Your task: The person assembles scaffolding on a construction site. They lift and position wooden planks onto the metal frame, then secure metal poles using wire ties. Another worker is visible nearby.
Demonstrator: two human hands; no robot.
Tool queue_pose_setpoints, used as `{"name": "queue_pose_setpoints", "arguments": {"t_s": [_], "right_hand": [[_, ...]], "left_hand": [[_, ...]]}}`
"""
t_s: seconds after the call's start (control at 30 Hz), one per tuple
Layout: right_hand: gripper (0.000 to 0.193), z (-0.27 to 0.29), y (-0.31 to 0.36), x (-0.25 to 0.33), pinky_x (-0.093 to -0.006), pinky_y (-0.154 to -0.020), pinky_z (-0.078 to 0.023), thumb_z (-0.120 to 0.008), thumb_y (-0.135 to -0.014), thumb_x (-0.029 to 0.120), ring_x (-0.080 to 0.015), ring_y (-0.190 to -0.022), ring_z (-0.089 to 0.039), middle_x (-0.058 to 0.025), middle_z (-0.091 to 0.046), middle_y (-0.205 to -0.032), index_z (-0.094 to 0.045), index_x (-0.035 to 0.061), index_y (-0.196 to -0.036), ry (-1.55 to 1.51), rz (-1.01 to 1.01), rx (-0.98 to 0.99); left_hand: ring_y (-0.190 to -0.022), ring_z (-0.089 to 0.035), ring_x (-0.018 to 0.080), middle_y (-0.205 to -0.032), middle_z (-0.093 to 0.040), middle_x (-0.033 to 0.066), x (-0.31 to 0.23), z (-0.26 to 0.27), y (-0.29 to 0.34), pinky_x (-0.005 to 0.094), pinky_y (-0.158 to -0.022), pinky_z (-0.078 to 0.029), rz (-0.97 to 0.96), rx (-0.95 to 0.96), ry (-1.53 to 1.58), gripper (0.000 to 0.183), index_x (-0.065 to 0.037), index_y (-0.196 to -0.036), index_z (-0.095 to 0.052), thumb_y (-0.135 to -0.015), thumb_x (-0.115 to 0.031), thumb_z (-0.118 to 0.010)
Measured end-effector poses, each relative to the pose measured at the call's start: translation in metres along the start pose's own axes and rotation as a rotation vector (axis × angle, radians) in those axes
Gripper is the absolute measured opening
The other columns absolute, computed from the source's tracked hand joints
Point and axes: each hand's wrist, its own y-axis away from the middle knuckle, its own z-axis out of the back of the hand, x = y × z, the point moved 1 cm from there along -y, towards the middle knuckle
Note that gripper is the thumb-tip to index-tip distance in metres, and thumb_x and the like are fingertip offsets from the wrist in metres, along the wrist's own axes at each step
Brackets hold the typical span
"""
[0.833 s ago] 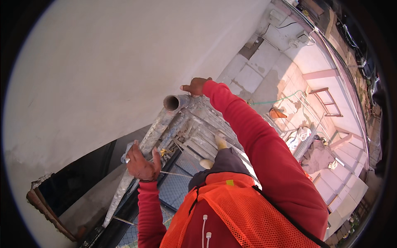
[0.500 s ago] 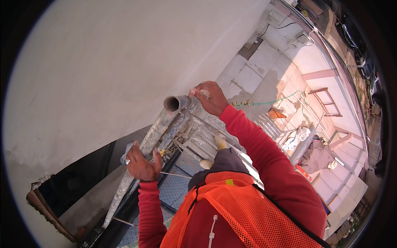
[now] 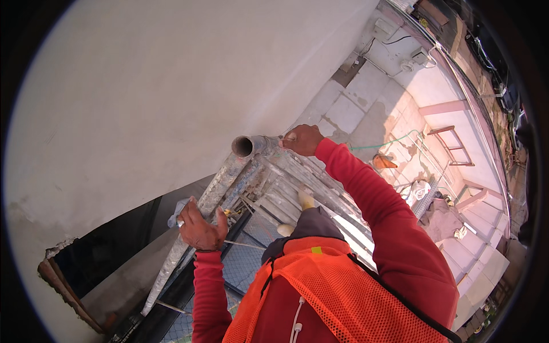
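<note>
A paint-spattered metal scaffold pipe (image 3: 220,186) slants up beside the pale wall, its round end open. My left hand (image 3: 203,231) is around this pipe, fingers on one side and thumb on the other. A crumpled, whitish translucent piece (image 3: 177,214) shows by its fingertips; whether the hand holds it, I cannot tell. Just right of the pipe's top, my right hand (image 3: 304,140) is closed, thumb against the fingers, near the short cross pipe (image 3: 266,143). What it pinches, if anything, is too small to make out.
A smooth plastered wall (image 3: 143,103) fills the upper left, with a dark broken opening (image 3: 126,246) below. Scaffold planks (image 3: 331,197) lie under me. Far below are paving, an orange object (image 3: 384,161), a green hose (image 3: 389,143) and a wooden frame (image 3: 452,146).
My right hand has moved right and slightly down, away from the pipe's top, staying closed. My left hand keeps its place on the pipe. The view has shifted slightly.
</note>
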Motion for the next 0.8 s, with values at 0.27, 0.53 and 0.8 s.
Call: {"name": "queue_pose_setpoints", "arguments": {"t_s": [0.27,0.53,0.8], "right_hand": [[0.039,0.012,-0.051,0.025,-0.0310,-0.072,-0.055,-0.064,-0.094,0.041,-0.0151,-0.082,-0.068,-0.0043,-0.075,-0.092,-0.078,0.0084,-0.109,-0.433,0.080,0.142],[0.018,0.010,-0.011,0.055,-0.0327,-0.064,-0.060,-0.067,-0.096,0.018,-0.0156,-0.077,-0.069,-0.0062,-0.069,-0.088,-0.067,0.0011,-0.103,-0.710,-0.091,0.194],[0.007,0.002,-0.021,0.051,-0.0301,-0.057,-0.054,-0.060,-0.093,-0.001,-0.0141,-0.074,-0.065,-0.0051,-0.066,-0.085,-0.060,0.0021,-0.099,-0.468,0.151,0.079]], "left_hand": [[-0.101,-0.064,0.0399,-0.116,-0.064,0.0205,0.001,-0.001,0.002,0.0470,-0.077,-0.054,0.018,-0.005,0.016,0.067,0.004,-0.127,-0.060,-0.074,-0.034,-0.077],[-0.101,-0.064,0.0357,-0.113,-0.064,0.0175,0.006,0.001,0.003,0.0451,-0.077,-0.053,0.031,-0.006,0.002,0.068,0.003,-0.125,-0.061,-0.074,-0.037,-0.077],[-0.101,-0.064,0.0325,-0.117,-0.064,0.0142,0.014,0.010,0.007,0.0465,-0.080,-0.051,0.081,0.017,0.037,0.069,0.000,-0.128,-0.061,-0.074,-0.041,-0.075]]}}
